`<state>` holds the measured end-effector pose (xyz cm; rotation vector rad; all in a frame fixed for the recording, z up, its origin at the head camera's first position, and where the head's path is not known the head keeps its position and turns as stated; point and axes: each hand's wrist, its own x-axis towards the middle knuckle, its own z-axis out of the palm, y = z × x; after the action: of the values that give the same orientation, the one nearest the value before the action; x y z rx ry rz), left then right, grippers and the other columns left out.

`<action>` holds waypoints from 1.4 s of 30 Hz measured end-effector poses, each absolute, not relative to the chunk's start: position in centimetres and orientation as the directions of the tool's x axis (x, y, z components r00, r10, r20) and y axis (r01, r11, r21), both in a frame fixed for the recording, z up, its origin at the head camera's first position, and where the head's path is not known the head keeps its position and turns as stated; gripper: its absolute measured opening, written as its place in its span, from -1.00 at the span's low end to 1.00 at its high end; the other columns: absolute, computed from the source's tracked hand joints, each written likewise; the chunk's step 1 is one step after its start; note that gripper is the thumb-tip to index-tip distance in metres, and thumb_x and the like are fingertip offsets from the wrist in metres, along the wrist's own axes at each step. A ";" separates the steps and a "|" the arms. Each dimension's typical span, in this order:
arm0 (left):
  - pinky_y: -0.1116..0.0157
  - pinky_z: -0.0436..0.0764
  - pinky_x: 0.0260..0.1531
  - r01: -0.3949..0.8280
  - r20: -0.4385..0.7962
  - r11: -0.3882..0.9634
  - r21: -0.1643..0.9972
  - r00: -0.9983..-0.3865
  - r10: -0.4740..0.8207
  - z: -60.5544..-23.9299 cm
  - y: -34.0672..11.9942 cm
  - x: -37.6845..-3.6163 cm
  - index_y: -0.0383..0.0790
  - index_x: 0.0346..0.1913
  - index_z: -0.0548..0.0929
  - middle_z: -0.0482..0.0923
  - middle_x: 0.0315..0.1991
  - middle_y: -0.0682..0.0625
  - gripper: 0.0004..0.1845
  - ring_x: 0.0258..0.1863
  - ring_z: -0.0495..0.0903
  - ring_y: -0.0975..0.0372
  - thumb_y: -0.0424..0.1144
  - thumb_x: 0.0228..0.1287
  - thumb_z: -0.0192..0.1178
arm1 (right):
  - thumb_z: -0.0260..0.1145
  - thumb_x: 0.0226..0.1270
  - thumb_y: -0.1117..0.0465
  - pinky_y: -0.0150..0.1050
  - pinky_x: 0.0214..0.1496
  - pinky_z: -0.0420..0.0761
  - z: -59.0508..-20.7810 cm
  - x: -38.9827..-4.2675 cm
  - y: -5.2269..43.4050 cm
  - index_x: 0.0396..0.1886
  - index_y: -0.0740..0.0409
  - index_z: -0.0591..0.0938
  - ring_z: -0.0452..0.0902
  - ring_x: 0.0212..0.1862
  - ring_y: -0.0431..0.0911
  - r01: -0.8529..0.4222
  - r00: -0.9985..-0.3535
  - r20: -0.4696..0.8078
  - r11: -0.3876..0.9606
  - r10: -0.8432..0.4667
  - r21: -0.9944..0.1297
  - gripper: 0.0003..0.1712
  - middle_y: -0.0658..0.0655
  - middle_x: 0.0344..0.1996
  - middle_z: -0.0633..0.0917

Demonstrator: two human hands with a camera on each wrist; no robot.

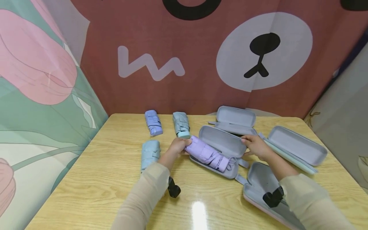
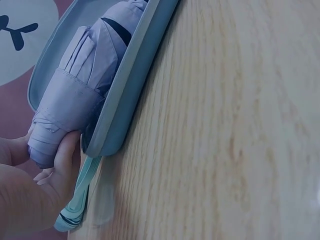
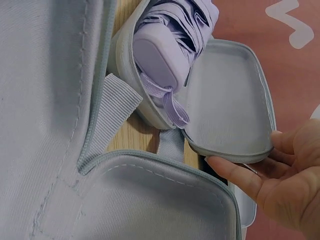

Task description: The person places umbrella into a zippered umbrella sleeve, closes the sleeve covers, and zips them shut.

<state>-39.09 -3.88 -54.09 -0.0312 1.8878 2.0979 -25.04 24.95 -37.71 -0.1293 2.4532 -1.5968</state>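
A lilac folded umbrella lies slanted over the lower half of an open grey-lined case. Its handle end with a wrist loop sits inside the case in the right wrist view. At the other end, my left hand grips the umbrella between thumb and fingers, and that end rises over the case rim. My right hand pinches the edge of the raised lid at its right corner, thumb on one side and fingers under it.
Left of the case stand a blue-violet folded umbrella, a grey-green one and a light blue one. More open cases lie around: one behind, one at right, and a pink-edged one under my right forearm.
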 end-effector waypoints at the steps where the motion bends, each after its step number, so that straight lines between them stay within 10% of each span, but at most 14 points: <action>1: 0.06 0.54 -0.57 -0.238 -0.214 -0.084 0.968 -0.951 0.223 -54.2 -3.8 -39.1 -0.39 -0.32 0.58 0.56 -0.47 -0.18 -0.71 -0.50 0.57 0.08 -0.20 -0.02 0.26 | -0.23 0.38 0.31 -0.12 -0.26 0.53 -37.7 -25.0 24.9 0.10 0.64 0.13 0.28 -0.07 0.21 0.042 -0.974 -0.128 0.407 -0.186 -0.913 -0.55 0.52 -0.01 0.22; 15: 0.10 0.55 -0.57 -0.185 -0.172 -0.032 0.982 -0.957 0.235 -54.8 -2.6 -39.6 -0.47 -0.23 0.55 0.55 -0.45 -0.21 -0.65 -0.49 0.57 0.08 -0.20 0.05 0.21 | -0.21 0.38 0.31 -0.10 -0.25 0.52 -37.7 -25.3 24.7 0.08 0.62 0.18 0.30 -0.12 0.16 0.032 -0.977 -0.115 0.413 -0.178 -0.910 -0.57 0.48 -0.06 0.27; 29: 0.17 0.56 -0.46 -0.291 -0.296 0.057 0.955 -0.929 0.222 -43.6 -2.1 -31.1 -0.57 -0.12 0.46 0.47 -0.55 -0.07 -0.71 -0.59 0.48 0.24 -0.39 0.15 0.05 | -0.22 0.40 0.24 -0.11 -0.20 0.51 -37.6 -25.3 24.5 0.17 0.58 0.07 0.14 0.06 0.29 0.073 -0.973 -0.160 0.433 -0.169 -0.899 -0.48 0.51 0.10 0.12; 42: 0.13 0.55 -0.57 -0.287 -0.294 0.066 0.955 -0.905 0.307 -61.0 -2.6 -44.1 -0.25 -0.29 0.60 0.54 -0.43 -0.12 -0.58 -0.48 0.55 0.09 -0.04 -0.21 0.36 | -0.22 0.39 0.26 -0.10 -0.21 0.51 -37.5 -25.6 24.3 0.16 0.59 0.07 0.17 0.03 0.27 0.090 -0.970 -0.174 0.412 -0.171 -0.907 -0.50 0.52 0.11 0.12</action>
<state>-44.14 -2.63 -60.99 0.0193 1.9303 1.8922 -25.57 24.31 -37.55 -0.0718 2.4295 -1.5824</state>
